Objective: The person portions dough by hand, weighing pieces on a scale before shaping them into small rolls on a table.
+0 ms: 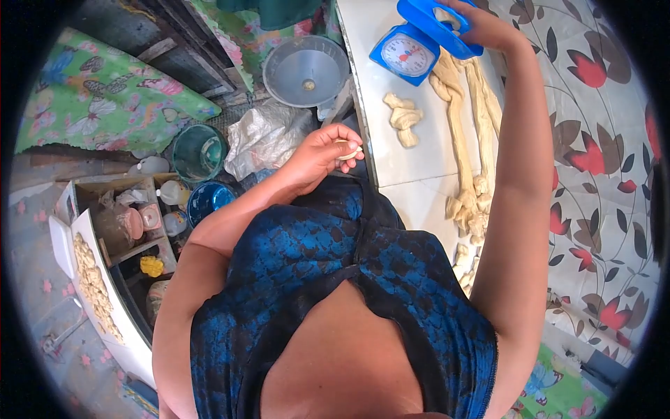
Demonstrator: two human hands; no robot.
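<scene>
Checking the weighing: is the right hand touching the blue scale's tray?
Touching. The head view shows the right hand gripping the tray's rim on the blue scale.

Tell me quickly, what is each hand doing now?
Left hand: closed on a small dough piece.
Right hand: at the blue scale pan, grip unclear.

L hand (322,155) pinches small dough piece (350,149) at counter (412,167) edge. R hand (488,28) reaches into blue scale (408,52) pan w/ dough. Dough ropes (474,140) + knotted lump (403,117) lie on counter. Grey bowl (306,70) beside.
</scene>
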